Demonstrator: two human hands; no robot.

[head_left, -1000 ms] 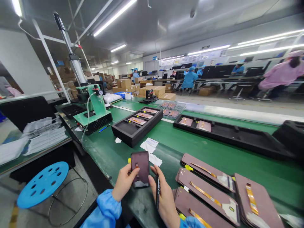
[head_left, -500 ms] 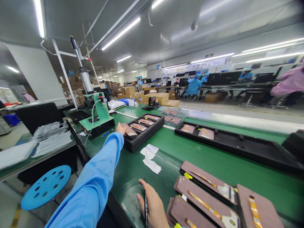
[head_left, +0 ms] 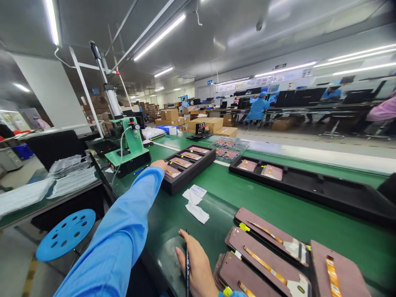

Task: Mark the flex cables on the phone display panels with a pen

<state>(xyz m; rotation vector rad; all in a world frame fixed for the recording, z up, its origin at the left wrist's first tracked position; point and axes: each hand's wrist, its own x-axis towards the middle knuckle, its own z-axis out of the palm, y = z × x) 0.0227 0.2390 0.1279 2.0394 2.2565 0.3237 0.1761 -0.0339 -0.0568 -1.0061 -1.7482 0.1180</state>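
Head view, the only one I have, shows my left hand (head_left: 159, 164) stretched far out in its blue sleeve (head_left: 123, 235) to the near end of the black foam tray (head_left: 198, 167), fingers lying flat over the brown panel (head_left: 171, 172) in the nearest pocket. From this angle I cannot tell whether the fingers are pinching that panel or only resting on it; the thumb is hidden. Three more panels fill the pockets beyond it, each with its orange flex strip facing up. My right hand (head_left: 198, 268) rests palm down on the green bench (head_left: 278, 206) near its front edge, loosely curled, with a thin black pen (head_left: 187, 264) lying along the fingers and lightly held there. Just right of that hand sits the stack of larger brown panels (head_left: 266, 260), fanned out and overlapping. White paper scraps (head_left: 194, 202) lie between the tray and my right hand. As I judge it, seating a panel well means keeping it level, pressing on the bare back rather than the flex strip, and checking that all four edges sit inside the foam lip. A green press (head_left: 130, 148) stands just left of the tray, close to my left wrist, so I would keep the elbow clear of it.
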